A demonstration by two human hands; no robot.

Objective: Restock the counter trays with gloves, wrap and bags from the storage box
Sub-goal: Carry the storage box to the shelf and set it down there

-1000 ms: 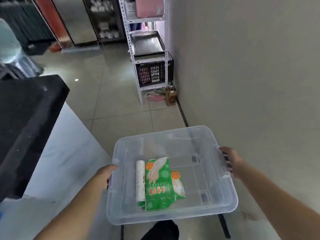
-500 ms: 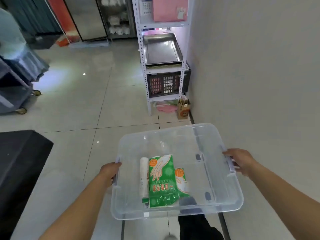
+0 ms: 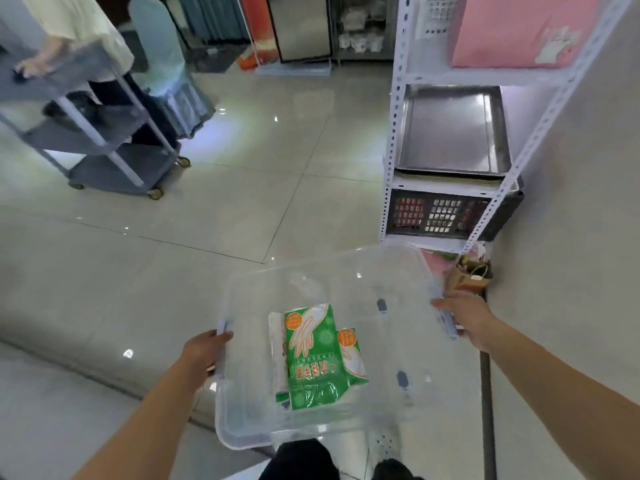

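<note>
I've swung away from the dark bench, which has dropped out of view; the rack [image 3: 450, 140] at upper right has come closer. So I judge I'm carrying, not restocking. My left hand [image 3: 204, 351] and right hand [image 3: 464, 317] have fingers closed on the handles of the box [image 3: 408, 268], low centre. Inside lie a green glove pack [image 3: 311, 358], a second pack [image 3: 351, 355] and a roll [image 3: 277, 355]. A cart [image 3: 104, 143] stands upper left, well apart; the floor ahead looks open.

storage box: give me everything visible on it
The storage box is a clear, shallow plastic tub with rounded corners and no lid, held level above the tiled floor. The left hand and right hand grip its side handles. It is mostly empty: green glove packs and a white roll lie flat left of centre on its bottom.
</note>
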